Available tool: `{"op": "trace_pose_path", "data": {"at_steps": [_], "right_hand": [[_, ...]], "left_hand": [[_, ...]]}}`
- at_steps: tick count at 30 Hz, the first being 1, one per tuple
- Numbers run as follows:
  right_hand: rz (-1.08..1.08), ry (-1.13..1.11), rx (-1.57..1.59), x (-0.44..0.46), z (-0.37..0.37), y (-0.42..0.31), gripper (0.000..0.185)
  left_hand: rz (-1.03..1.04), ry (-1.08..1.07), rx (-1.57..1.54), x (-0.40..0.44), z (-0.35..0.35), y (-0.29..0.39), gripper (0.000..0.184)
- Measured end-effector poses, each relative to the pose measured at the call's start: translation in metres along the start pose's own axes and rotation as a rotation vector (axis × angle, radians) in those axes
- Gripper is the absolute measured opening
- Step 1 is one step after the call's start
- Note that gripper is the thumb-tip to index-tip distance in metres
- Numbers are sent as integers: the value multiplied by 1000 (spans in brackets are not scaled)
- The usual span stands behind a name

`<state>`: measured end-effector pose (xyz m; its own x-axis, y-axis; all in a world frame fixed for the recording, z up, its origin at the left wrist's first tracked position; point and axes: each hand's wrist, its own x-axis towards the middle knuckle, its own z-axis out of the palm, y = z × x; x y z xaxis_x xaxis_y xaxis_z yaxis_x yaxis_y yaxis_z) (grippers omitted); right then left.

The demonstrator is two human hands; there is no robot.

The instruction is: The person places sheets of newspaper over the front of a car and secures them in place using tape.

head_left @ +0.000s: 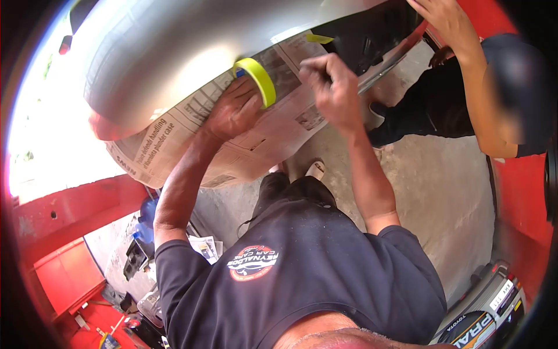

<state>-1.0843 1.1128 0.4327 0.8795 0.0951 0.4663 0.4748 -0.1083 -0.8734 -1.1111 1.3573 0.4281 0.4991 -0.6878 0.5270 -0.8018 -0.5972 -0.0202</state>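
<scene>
A roll of bright yellow masking tape [266, 84] stands at the fingers of my left hand [235, 110], which grips it while resting against the newspaper. The newspaper sheet [215, 154] hangs along the lower edge of a silver car body panel [174, 49]. A short strip of yellow tape [319, 39] is stuck near the sheet's upper right end. To the right of the roll, my right hand [336, 93] is raised off the paper with its fingers closed in a pinch. Motion blurs its fingertips, and I cannot make out anything between them.
At the right, another person's hand [447, 23] touches the panel's far end; that person's dark-clad leg [418, 113] is close by. A grey model-like car rear [494, 302] is at lower right. Red metal framing [75, 209] and assorted items lie left, above the concrete floor [430, 192].
</scene>
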Motion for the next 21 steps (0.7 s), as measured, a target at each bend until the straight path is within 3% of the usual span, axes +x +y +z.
{"op": "trace_pose_path", "data": {"at_steps": [3, 7, 11, 14, 21], "right_hand": [[-66, -82, 90, -17, 24, -26, 34], [-162, -147, 39, -31, 40, -32, 42], [-322, -111, -216, -40, 54, -29, 41], [-304, -93, -242, -51, 57, -31, 37], [-282, -3, -306, -56, 68, -38, 27]], "left_hand": [[-93, -12, -122, 0, -4, -4, 39], [-79, 34, -297, -4, -3, -3, 42], [-34, 104, -290, -11, -12, -6, 44], [-6, 215, -353, -14, -7, -2, 31], [24, 176, -480, -18, -6, -10, 30]]}}
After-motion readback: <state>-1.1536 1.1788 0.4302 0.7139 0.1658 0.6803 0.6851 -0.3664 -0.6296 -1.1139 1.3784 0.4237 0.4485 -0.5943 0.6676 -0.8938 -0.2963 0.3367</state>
